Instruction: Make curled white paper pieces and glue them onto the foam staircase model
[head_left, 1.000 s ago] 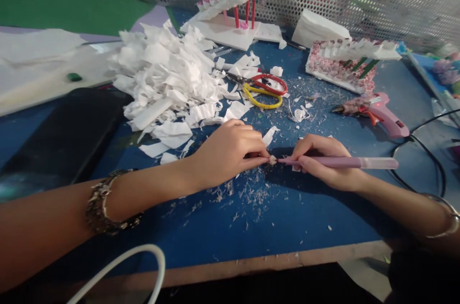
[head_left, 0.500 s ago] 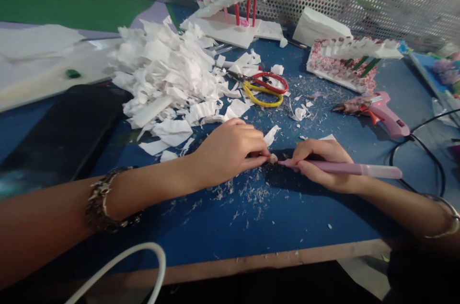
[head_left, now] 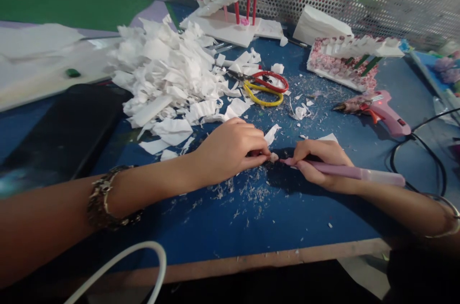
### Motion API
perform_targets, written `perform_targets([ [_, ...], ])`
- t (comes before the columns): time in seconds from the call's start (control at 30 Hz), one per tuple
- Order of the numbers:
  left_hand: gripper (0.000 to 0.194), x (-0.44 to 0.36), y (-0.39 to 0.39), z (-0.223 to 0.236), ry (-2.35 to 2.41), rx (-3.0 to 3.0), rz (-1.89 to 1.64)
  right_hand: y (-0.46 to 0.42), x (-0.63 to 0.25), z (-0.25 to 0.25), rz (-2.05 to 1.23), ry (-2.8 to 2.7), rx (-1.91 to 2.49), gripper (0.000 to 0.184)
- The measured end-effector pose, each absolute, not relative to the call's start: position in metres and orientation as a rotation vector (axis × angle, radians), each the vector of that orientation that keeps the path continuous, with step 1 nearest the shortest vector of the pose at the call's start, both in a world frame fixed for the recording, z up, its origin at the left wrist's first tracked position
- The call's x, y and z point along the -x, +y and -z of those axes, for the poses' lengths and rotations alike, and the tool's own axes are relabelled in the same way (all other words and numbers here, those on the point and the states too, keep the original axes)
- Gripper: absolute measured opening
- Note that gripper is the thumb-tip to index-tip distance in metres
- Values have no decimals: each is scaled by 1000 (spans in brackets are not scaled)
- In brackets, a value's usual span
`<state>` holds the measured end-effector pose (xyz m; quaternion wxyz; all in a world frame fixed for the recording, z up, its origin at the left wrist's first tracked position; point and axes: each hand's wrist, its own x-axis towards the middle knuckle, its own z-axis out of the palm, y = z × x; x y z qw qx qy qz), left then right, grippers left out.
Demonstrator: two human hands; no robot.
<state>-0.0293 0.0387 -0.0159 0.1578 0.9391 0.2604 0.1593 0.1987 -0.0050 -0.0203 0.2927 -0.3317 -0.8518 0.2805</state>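
Note:
My left hand (head_left: 239, 150) pinches a small pale pinkish piece (head_left: 273, 157) between thumb and fingertips, just above the blue table (head_left: 215, 227). I cannot make out what the piece is. In my right hand (head_left: 323, 162) is a pink brush pen (head_left: 345, 171) with a clear end, gripped like a pencil. Its dark tip points left, close to the small piece; whether they touch is hard to see. Fine white shavings (head_left: 255, 193) lie on the table below both hands. A white paper scrap (head_left: 272, 134) lies just beyond my left fingertips.
Behind my left hand rises a heap of white paper scraps (head_left: 168, 74). Red-and-yellow scissors (head_left: 266, 95) lie beside it. A pink glue gun (head_left: 386, 112) with a black cable (head_left: 391, 157) is at right. Two small models (head_left: 230, 30) stand at the back. A dark phone (head_left: 68, 131) lies left.
The brush pen has shifted slightly right, and its tip is a little farther from the small piece. My left hand is almost unchanged.

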Motion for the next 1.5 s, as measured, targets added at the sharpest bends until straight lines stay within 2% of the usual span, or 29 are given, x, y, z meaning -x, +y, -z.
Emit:
perform_targets([
  [0.73,17,27,39,13,764,-2580,-408,-5,-198,20,-796,-2192,890,4],
  [1.13,19,27,40,13,771,-2531,-429,-3,-200,19,-943,-2093,1065,12],
  [1.5,22,29,37,10,688,-2770,-382,0,-201,17,-1043,-2066,1060,13],
])
